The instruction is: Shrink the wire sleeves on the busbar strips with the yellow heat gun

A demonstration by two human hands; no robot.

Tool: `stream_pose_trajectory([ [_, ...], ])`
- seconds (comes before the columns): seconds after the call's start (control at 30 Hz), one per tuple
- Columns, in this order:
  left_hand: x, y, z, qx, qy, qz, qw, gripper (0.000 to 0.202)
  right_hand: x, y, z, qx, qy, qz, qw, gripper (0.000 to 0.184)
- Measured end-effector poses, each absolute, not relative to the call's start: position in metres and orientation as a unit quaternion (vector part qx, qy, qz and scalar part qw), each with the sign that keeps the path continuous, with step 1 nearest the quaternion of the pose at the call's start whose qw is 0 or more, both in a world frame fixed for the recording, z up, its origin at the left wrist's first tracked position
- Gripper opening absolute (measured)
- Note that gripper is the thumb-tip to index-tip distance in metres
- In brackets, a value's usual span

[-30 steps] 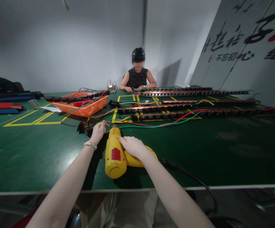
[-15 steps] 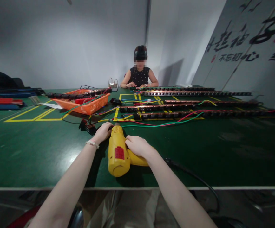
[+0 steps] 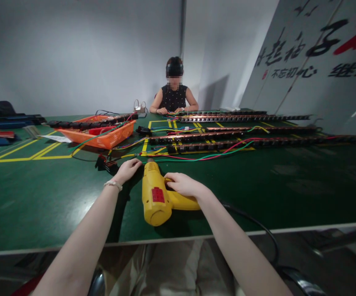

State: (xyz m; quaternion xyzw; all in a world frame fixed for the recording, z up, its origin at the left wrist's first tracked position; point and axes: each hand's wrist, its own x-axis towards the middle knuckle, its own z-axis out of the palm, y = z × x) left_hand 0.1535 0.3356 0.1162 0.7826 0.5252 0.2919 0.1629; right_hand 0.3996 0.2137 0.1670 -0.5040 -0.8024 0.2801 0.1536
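In the head view my right hand [image 3: 182,183] wraps the handle of a yellow heat gun [image 3: 156,207], which lies low over the green table with its nozzle pointing away from me. My left hand [image 3: 127,170] is just left of the nozzle, its fingers pinched together at the end of a green wire [image 3: 207,158]. A red wire [image 3: 193,158] runs beside the green one. Black connectors [image 3: 104,163] lie at the left hand's far side. The exact spot under my left fingertips is too small to make out.
An orange basket [image 3: 113,139] stands at back left with a long strip across it. Several long black-and-copper strips [image 3: 208,146] lie across the table [image 3: 57,197] on the right. A co-worker [image 3: 174,92] sits opposite. The gun's black cord [image 3: 254,222] drops over the front edge.
The view has turned slightly to the right. The heat gun's nozzle now sits a little farther right of my left hand, which stays by the wires.
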Motion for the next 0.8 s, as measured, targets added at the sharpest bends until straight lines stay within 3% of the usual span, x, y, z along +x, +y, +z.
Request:
stream_pose_trajectory([
  [0.23, 0.167, 0.334, 0.115, 0.707, 0.594, 0.341, 0.175, 0.051, 0.419, 0.219, 0.163, -0.487, -0.801, 0.304, 0.173, 0.030],
  [0.5, 0.159, 0.334, 0.113, 0.638, 0.551, 0.452, 0.293, 0.044, 0.464, 0.208, 0.165, -0.490, -0.784, 0.331, 0.190, 0.035],
  [0.8, 0.159, 0.337, 0.112, 0.615, 0.525, 0.495, 0.318, 0.046, 0.509, 0.194, 0.165, -0.537, -0.736, 0.359, 0.204, 0.033],
])
